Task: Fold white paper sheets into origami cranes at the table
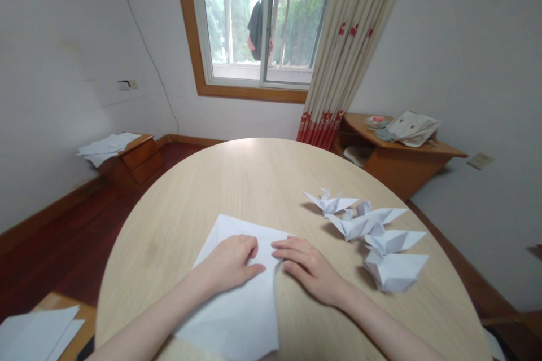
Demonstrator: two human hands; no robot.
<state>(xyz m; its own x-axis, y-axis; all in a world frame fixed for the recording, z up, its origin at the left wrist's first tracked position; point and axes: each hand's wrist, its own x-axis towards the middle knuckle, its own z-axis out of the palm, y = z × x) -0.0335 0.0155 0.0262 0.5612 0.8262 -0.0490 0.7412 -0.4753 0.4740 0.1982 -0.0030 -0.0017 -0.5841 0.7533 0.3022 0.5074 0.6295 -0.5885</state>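
Head view: on a round, pale wood-grained table [262, 175], a white, creased paper sheet [245, 316] is spread at the near side. Judged light, thin and easily creased, it is best held by its edges. The left hand [237, 259] is laid on it, fingers loosely curled, thumb parted, nothing grasped; across its right edge, the right hand [311, 268] is rested with fingers extended, nothing visibly pinched.

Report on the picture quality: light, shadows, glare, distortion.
Head view: bright patches in the window are washed out; head view: a pale sheen lies on the far edge of the table; head view: soft shadows fall left of the cranes; head view: the curtain slants, probably wide-angle distortion.
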